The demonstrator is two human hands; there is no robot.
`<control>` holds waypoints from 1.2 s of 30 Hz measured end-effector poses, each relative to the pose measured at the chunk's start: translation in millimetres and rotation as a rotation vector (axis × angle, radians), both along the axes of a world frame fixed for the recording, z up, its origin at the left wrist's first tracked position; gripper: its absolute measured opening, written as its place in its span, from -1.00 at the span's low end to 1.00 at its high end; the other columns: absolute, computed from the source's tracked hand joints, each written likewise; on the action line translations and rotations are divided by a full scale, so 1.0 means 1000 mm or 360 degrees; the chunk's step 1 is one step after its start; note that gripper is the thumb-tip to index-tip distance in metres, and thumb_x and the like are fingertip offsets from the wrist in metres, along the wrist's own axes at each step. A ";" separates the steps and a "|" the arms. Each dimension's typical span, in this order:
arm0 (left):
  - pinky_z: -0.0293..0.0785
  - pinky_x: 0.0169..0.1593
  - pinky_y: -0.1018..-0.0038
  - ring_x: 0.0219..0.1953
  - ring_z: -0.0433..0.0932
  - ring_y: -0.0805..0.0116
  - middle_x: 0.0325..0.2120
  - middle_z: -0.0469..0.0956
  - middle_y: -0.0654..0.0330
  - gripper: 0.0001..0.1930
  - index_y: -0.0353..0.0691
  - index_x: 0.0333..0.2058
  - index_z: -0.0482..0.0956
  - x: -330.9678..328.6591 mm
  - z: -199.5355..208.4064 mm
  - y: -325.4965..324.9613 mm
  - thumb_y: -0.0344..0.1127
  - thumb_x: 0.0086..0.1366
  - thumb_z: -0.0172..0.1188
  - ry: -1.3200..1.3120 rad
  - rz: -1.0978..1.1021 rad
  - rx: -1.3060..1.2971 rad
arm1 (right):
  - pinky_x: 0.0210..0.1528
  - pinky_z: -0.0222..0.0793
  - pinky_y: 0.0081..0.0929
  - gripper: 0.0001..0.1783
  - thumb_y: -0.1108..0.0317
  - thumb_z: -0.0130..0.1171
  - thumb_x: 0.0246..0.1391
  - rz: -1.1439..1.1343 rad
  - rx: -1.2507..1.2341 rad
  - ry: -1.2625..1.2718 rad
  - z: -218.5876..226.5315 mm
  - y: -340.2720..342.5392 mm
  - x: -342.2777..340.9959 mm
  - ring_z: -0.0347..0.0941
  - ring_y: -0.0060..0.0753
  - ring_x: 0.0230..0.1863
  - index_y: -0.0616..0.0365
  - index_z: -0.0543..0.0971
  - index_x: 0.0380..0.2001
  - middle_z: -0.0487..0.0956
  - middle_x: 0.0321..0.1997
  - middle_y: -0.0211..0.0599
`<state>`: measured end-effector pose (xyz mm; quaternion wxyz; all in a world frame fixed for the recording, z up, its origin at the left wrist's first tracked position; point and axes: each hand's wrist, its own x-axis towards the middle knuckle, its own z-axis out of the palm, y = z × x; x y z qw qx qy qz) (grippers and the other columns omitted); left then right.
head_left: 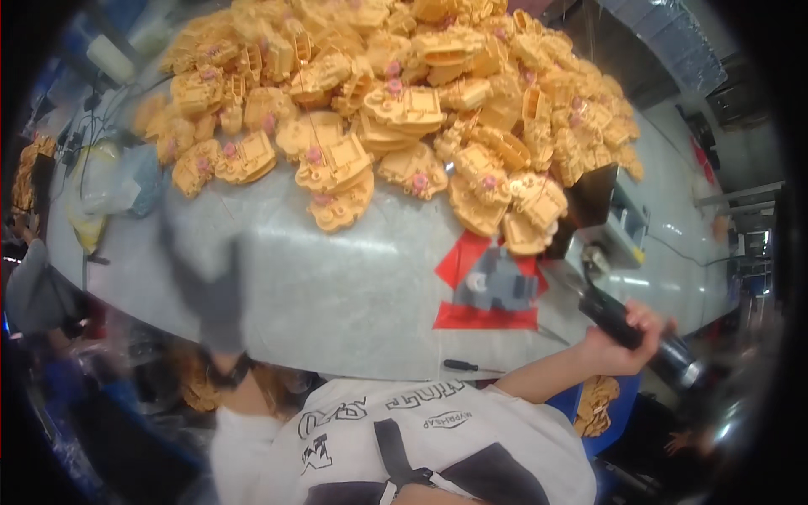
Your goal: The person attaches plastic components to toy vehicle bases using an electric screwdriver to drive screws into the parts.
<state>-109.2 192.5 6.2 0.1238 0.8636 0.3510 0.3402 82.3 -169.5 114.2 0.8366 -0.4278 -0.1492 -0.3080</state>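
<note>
My right hand (pixel 635 341) is wrapped round a black, cylindrical power screwdriver (pixel 610 316), right of the grey fixture. Its front end points up and left toward a dark metal box (pixel 623 223) with a silver fitting; I cannot make out its tip. My left hand (pixel 210 286), in a dark glove, is smeared by motion over the left of the table. Nothing shows clearly in it. A grey fixture block (pixel 509 286) sits on red tape (pixel 484 318). Just beyond it lie yellow-orange molded plastic parts (pixel 526 227) with small pink pieces on some.
A large heap of the same parts (pixel 404 109) covers the far side of the grey metal table (pixel 337 295). A small screwdriver (pixel 461 365) lies at the near edge. Plastic bags (pixel 118 185) are at the left. A blue bin (pixel 619 412) stands below, right.
</note>
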 end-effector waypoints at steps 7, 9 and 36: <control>0.36 -0.10 0.32 -0.17 0.41 0.13 -0.23 0.46 0.08 -0.53 -0.14 -0.04 0.42 0.098 0.035 0.024 -0.28 -0.01 0.18 -0.0045 -0.0514 -0.0155 | -0.43 0.14 -0.54 -0.57 0.48 -0.04 -0.12 -0.0269 -0.0106 -0.0240 0.014 -0.018 -0.034 0.19 -0.55 -0.63 0.25 0.21 -0.11 0.26 -0.63 -0.40; 0.36 -0.10 0.32 -0.18 0.41 0.13 -0.23 0.46 0.07 -0.53 -0.16 -0.04 0.41 0.107 0.040 0.009 -0.27 0.01 0.18 -0.0041 -0.0497 0.0105 | -0.44 0.11 -0.57 -0.60 0.49 -0.03 -0.12 -0.0477 -0.0102 -0.0110 0.013 -0.037 -0.031 0.19 -0.57 -0.61 0.23 0.24 -0.13 0.26 -0.61 -0.44; 0.43 -0.21 0.44 -0.27 0.54 0.21 -0.28 0.51 0.05 -0.61 -0.19 -0.06 0.40 0.149 0.016 -0.199 -0.23 0.13 0.15 0.0089 -0.1577 -0.1302 | -0.31 0.17 -0.51 -0.63 0.51 -0.05 -0.08 -0.0371 -0.0059 0.0272 -0.024 -0.073 -0.046 0.21 -0.54 -0.53 0.09 0.33 -0.11 0.29 -0.57 -0.45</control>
